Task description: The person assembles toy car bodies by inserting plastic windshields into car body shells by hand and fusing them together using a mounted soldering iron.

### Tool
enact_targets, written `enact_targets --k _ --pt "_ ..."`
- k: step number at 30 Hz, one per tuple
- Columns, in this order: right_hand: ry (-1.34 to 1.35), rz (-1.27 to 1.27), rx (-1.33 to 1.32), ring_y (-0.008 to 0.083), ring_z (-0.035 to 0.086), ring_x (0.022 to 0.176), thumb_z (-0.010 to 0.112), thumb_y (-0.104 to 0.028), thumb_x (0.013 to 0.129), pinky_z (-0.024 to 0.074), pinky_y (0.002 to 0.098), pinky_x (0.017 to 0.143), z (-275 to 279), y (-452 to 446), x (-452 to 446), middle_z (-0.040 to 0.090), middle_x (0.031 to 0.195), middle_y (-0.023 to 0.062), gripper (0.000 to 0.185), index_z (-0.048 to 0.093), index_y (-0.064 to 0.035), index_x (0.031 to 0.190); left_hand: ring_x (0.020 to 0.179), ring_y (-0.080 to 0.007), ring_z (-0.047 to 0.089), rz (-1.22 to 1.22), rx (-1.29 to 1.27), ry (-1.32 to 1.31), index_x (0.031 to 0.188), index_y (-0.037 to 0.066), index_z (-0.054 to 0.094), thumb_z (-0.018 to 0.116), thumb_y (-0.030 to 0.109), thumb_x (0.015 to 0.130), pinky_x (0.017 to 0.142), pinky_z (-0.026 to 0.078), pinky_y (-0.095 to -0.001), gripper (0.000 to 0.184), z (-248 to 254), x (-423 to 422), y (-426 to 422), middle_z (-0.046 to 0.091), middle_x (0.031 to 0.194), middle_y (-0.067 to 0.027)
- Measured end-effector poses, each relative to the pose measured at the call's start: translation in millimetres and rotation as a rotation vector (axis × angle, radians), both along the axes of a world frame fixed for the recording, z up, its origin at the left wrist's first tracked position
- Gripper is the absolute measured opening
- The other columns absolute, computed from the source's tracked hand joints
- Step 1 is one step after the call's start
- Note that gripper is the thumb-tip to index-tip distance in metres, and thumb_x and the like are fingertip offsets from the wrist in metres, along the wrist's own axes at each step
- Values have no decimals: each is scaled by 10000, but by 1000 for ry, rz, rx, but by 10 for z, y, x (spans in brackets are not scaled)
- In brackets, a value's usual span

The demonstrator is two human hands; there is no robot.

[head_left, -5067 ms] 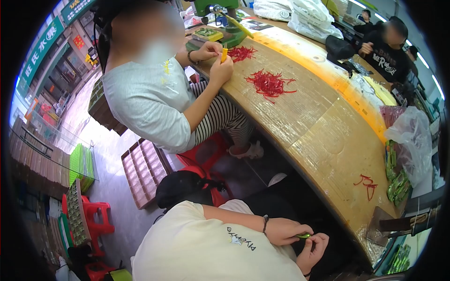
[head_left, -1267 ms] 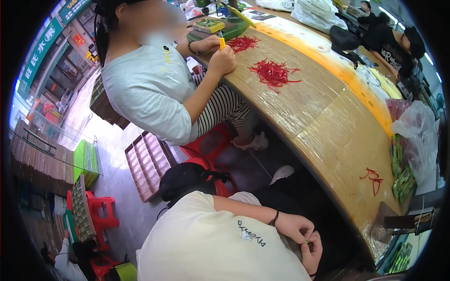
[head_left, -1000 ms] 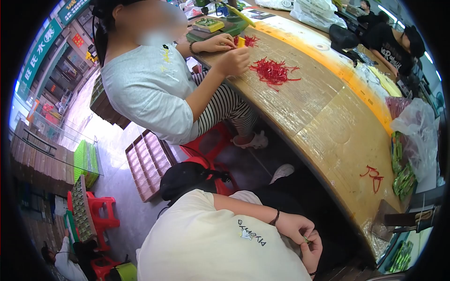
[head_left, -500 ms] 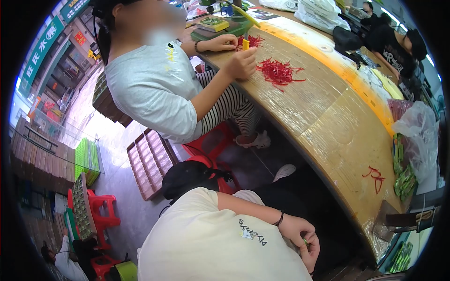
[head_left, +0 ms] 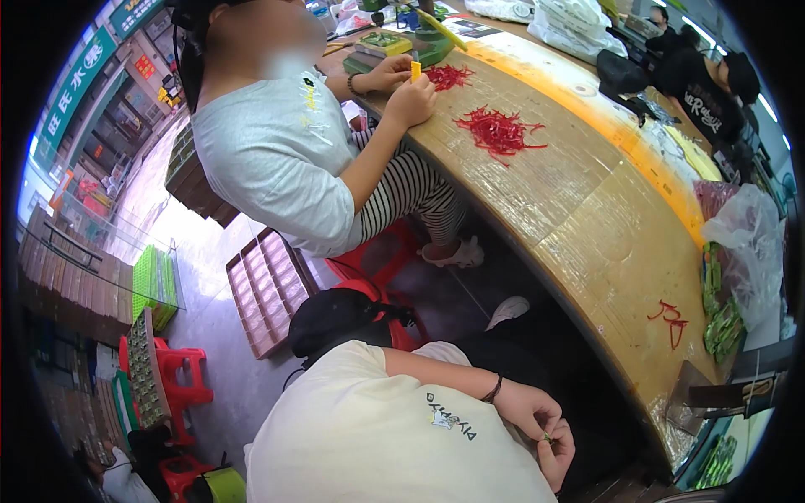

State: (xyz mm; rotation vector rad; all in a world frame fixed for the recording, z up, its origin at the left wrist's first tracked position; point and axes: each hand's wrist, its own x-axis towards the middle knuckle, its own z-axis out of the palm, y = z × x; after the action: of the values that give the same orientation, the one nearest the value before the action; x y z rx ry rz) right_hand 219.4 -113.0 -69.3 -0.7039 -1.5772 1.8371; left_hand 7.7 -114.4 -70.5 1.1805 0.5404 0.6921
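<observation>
Low in the view, below the table edge, my left hand (head_left: 530,410) and my right hand (head_left: 557,456) meet in front of my cream shirt. A dark band circles my left wrist. The fingertips of both hands are closed together around a small green piece (head_left: 547,437). Most of that piece is covered by the fingers, and its kind is too small to tell. Both hands stay off the table (head_left: 579,210), over my dark trousers.
On the table lie red strips (head_left: 501,132) in piles and a few loose red strips (head_left: 671,320) near me. Green packets (head_left: 723,329) and a clear plastic bag (head_left: 749,243) are at the right. A co-worker (head_left: 277,168) sits beside me, holding a yellow-handled tool (head_left: 416,70).
My hands have barely shifted and stay pinched together at the green piece. The co-worker's hand with the yellow-handled tool has moved left, closer to their other hand.
</observation>
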Motion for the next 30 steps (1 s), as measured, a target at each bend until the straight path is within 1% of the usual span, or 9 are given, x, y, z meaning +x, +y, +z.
enact_targets --k 8,10,16,19,22,25,26,29,30 --pt "-88 -10 -81 93 423 812 693 -126 873 341 231 767 33 -6 12 454 868 -6 245 465 -64 807 885 -96 552 -25 -16 -44 914 47 591 685 156 870 795 461 -265 151 -62 23 22 608 891 -11" --pt "-118 -35 -111 84 426 798 696 -120 872 345 223 759 67 -22 -17 462 862 -11 253 460 -69 798 893 -98 553 -34 -10 -14 914 45 591 692 158 866 800 462 -267 159 -23 4 25 610 899 -12" --pt "-67 4 -130 84 463 826 708 -121 863 369 231 770 -48 13 24 492 863 -8 255 468 -80 787 918 -109 562 -62 8 22 922 38 593 707 160 870 819 467 -271 175 -44 -20 49 624 920 -24" --pt "-33 16 -163 126 459 816 707 -40 836 367 273 772 -46 27 12 486 862 13 245 471 -69 775 937 -114 568 -84 25 -6 943 29 596 688 137 889 833 471 -273 152 -109 -28 81 627 939 -32" --pt "18 24 -212 127 476 831 696 -12 832 379 283 784 89 41 -57 498 868 16 238 475 -70 766 952 -116 571 -116 -13 -49 973 20 596 658 102 905 846 473 -276 123 -153 -15 103 625 963 -39" --pt "-9 41 -158 106 478 825 700 26 809 383 263 764 -34 61 18 503 872 4 248 475 -68 760 969 -113 567 -152 -74 -101 1006 19 593 629 74 918 869 462 -271 110 -153 -37 109 620 992 -42" --pt "-3 39 -156 98 473 815 703 26 807 379 247 749 -75 59 25 495 867 0 250 476 -70 763 971 -110 565 -147 -68 -86 1011 23 594 629 76 919 872 460 -269 112 -152 -37 111 620 993 -40" --pt "11 41 -176 102 468 803 698 24 812 376 244 744 12 46 13 483 855 -1 246 476 -72 767 975 -102 563 -162 -66 -37 1020 35 596 632 86 922 876 455 -264 117 -89 -61 121 622 1000 -33" --pt "-7 44 -137 102 459 798 709 4 818 372 240 738 20 35 27 476 858 2 230 492 -68 787 976 -99 562 -171 -69 -21 1022 38 597 634 91 923 877 454 -263 119 -57 -67 123 623 1003 -31"
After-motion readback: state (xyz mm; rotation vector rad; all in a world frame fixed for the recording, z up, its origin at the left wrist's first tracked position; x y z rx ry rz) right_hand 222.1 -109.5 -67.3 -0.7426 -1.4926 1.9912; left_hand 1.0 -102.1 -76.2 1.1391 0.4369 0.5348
